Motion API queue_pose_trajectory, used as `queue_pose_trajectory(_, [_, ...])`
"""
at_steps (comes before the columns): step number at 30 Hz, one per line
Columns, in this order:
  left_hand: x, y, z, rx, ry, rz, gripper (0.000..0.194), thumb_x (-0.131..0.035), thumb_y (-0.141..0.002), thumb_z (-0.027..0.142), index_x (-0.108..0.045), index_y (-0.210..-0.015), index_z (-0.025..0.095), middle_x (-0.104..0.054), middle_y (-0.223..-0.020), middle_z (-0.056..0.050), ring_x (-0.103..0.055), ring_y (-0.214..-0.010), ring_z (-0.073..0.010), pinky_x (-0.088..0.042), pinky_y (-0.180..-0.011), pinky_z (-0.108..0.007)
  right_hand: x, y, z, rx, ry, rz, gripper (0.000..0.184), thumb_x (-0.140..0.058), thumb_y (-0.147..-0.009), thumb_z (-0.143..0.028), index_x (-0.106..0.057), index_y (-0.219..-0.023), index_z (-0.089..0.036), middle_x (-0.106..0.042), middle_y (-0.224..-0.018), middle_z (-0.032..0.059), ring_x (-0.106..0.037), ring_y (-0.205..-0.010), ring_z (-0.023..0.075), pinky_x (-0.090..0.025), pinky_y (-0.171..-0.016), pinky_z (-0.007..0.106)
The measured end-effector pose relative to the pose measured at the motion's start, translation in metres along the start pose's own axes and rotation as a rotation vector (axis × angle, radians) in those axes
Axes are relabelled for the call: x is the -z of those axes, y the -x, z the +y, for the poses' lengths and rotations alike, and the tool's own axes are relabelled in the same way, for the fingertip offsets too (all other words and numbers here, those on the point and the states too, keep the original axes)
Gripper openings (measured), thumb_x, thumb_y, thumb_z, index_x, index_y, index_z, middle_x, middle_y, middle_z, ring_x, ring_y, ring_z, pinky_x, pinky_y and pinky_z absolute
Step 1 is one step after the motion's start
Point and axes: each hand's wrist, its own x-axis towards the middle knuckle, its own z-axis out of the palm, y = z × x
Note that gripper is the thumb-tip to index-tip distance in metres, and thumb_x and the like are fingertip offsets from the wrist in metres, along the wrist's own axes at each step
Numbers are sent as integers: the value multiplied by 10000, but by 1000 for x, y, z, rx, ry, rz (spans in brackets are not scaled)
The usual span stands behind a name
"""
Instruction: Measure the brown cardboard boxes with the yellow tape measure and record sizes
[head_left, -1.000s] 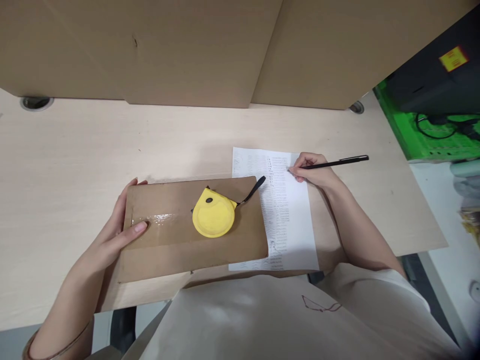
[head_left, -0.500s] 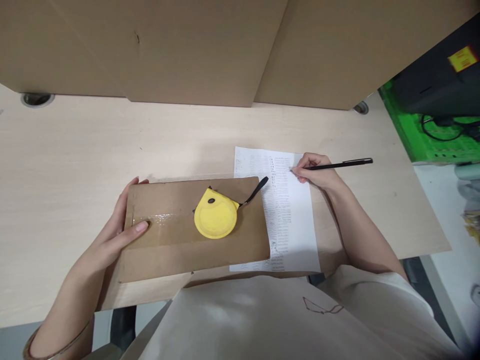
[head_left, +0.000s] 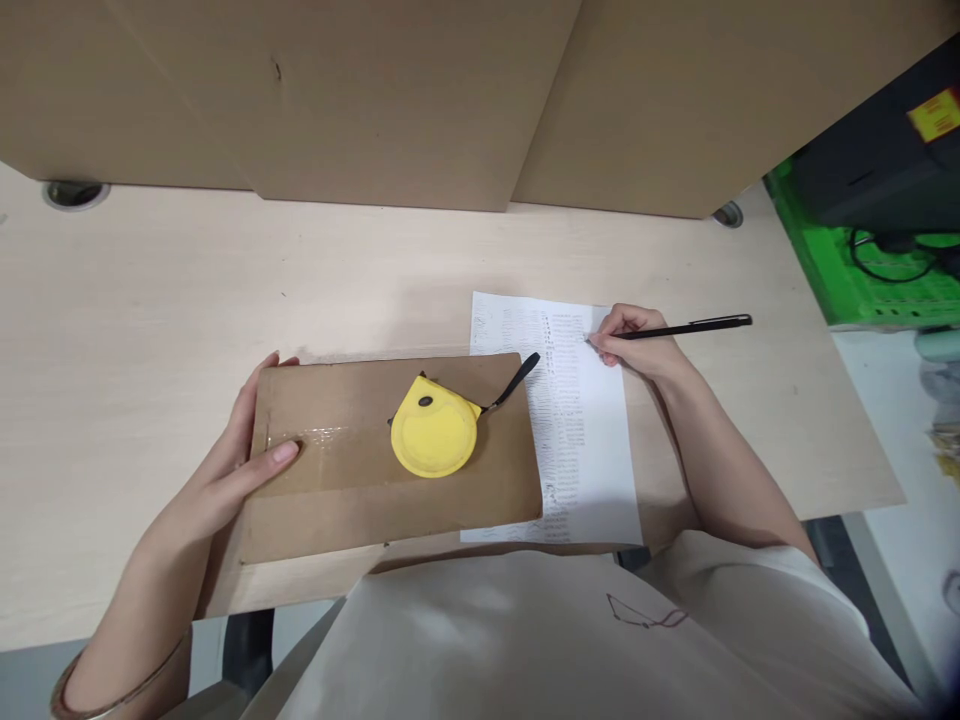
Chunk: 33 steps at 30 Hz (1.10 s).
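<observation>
My left hand (head_left: 251, 450) grips the left end of a brown cardboard box (head_left: 337, 520), thumb on its taped top and fingers round the far side. On the box lies a yellow tape measure (head_left: 435, 435) with a black wrist strap (head_left: 517, 380). The box covers part of a white sheet of paper (head_left: 611, 440) bearing rows of print and small marks. My right hand (head_left: 637, 335) is closed round a black pen (head_left: 697, 327), whose tip is at the upper right of the sheet.
Tall cardboard panels (head_left: 390, 110) stand along the back of the pale wooden table (head_left: 150, 290). Round cable holes (head_left: 75, 194) sit at their foot. Off the table's right side, a green crate (head_left: 817, 260) holds a dark device (head_left: 877, 160) and black cables.
The whole view has shifted very slightly. Both hands, the box, the tape measure and the paper keep their places relative to one another.
</observation>
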Motion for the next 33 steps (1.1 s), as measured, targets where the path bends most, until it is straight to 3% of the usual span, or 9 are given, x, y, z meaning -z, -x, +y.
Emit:
queue_pose_trajectory(11, [-1, -1, -1, -2, -24, 4, 1052, -809, -998, 686, -231, -1873, 596, -163, -2040, 56, -161, -1866, -528, -223, -1499, -729, 0, 0, 0, 7, 12, -27, 725, -1116, -575, -779, -602, -593, -268, -614, -501, -2, -507, -449, 125, -410, -432, 316])
queue_pose_trajectory(21, [-3, 1, 5, 15, 8, 4, 1060, -815, -1005, 678, -225, -1880, 580, -149, -2044, 52, -140, -1864, -543, -199, -1495, -764, 0, 1, 0, 2, 6, -6, 663, -1132, -602, -660, -600, -588, -265, -601, -487, -3, -495, -444, 115, -394, -448, 297])
queue_pose_trajectory(26, [-1, 0, 1, 12, -2, 11, 1085, -832, -982, 686, -240, -1884, 568, -155, -2044, 43, -151, -1864, -539, -229, -1498, -722, 1, 0, 2, 8, 7, -7, 636, -1129, -614, -607, -594, -583, -265, -597, -488, -2, -487, -437, 115, -390, -434, 294])
queue_pose_trajectory(33, [0, 0, 0, 17, -9, 4, 1047, -814, -999, 691, -236, -1868, 613, -148, -2042, 79, -134, -1871, -521, -229, -1503, -704, 2, 0, 1, 9, 23, -24, 694, -1133, -593, -697, -587, -584, -269, -595, -492, 4, -485, -429, 117, -375, -423, 300])
